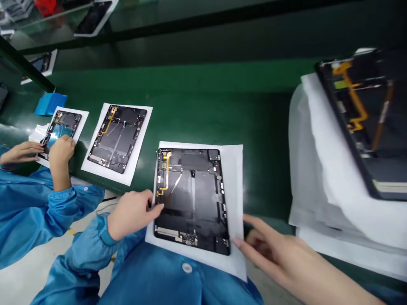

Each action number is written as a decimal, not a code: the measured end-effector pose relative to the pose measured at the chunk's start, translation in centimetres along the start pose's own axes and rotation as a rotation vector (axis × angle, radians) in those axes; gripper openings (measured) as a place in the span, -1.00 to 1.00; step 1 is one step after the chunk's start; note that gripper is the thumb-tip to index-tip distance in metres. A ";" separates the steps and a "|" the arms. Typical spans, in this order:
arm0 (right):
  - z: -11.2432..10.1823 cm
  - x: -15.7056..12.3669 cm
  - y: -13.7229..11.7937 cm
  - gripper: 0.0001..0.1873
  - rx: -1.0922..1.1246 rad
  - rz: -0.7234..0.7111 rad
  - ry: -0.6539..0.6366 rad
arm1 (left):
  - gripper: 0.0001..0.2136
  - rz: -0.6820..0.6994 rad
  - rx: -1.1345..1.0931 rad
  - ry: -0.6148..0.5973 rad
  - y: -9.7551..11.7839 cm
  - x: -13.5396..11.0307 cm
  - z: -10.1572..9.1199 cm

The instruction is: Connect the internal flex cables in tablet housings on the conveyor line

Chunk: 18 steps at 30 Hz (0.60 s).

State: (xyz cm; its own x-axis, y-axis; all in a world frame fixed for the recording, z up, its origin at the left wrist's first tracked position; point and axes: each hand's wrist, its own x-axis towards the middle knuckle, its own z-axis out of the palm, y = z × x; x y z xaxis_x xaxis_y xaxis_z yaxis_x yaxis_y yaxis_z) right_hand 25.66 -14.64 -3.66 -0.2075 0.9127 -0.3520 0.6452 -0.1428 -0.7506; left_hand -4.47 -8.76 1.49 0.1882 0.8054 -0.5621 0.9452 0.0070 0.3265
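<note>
An opened tablet, its dark inner parts and an orange flex cable showing, lies on a white sheet at the front edge of the green bench. My left hand grips the tablet's left edge, thumb over the top and the other fingers partly hidden below. On the opposite side my right hand has the right edge of the sheet between thumb and fingers. The right thumb tip is near the tablet's lower right corner.
Another opened tablet on a white sheet lies to the left. Beyond it a co-worker's hands handle a further tablet with blue film. At right, an opened tablet rests on stacked white sheets. A shelf runs behind.
</note>
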 end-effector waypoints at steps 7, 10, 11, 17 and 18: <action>-2.6 1.9 -1.3 -0.72 -0.101 -0.094 0.113 | -0.76 -0.018 0.350 0.214 3.0 3.0 -2.0; -2.3 3.6 -3.0 -0.77 -0.097 -0.194 0.165 | -0.75 -0.029 0.378 0.267 4.3 5.2 -2.2; -2.1 4.2 -3.5 -0.78 -0.097 -0.223 0.163 | -0.74 -0.048 0.400 0.276 4.7 5.8 -2.2; -0.8 7.2 -5.5 -0.79 -0.177 -0.368 0.160 | -0.72 -0.034 0.504 0.244 6.2 7.5 -2.7; -0.7 7.7 -5.8 -0.80 -0.201 -0.374 0.162 | -0.73 -0.023 0.502 0.240 6.2 7.5 -2.8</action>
State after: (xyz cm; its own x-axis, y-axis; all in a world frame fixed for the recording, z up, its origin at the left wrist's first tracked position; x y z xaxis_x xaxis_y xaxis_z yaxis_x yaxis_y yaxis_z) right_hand 20.82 -6.55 -1.61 -0.3460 0.9379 0.0264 0.6809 0.2703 -0.6806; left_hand 2.09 -0.96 1.44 0.1554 0.9211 -0.3569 0.9704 -0.2099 -0.1191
